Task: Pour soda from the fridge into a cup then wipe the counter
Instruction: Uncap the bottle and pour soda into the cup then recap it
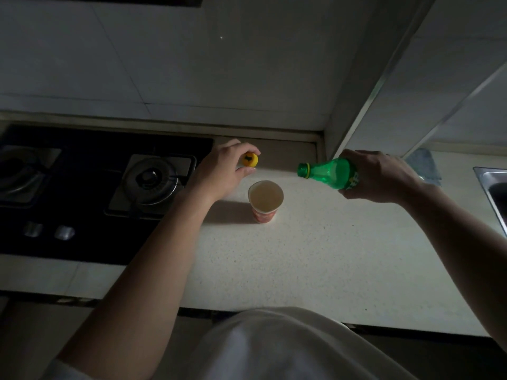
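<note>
Looking down from the head camera, we see our right hand [384, 176] wrapped around a green soda bottle [327, 172], its grip closed on the labelled body; the bottle is tipped nearly level, its open mouth pointing left and raised above the bench [315, 256], just right of the cup. Our left hand [219, 168] holds the yellow cap [250, 159] in a narrow grip between thumb and fingertips, above the back part of the bench near the wall. The paper cup [265, 200] stands upright on the bench between the two hands, toward its back edge, with pale liquid inside. A black gas hob [90, 196] takes up the left end of the bench, a steel sink [492, 185] shows at the right edge, and a bluish cloth [424, 163] lies behind our right hand near the back edge.
</note>
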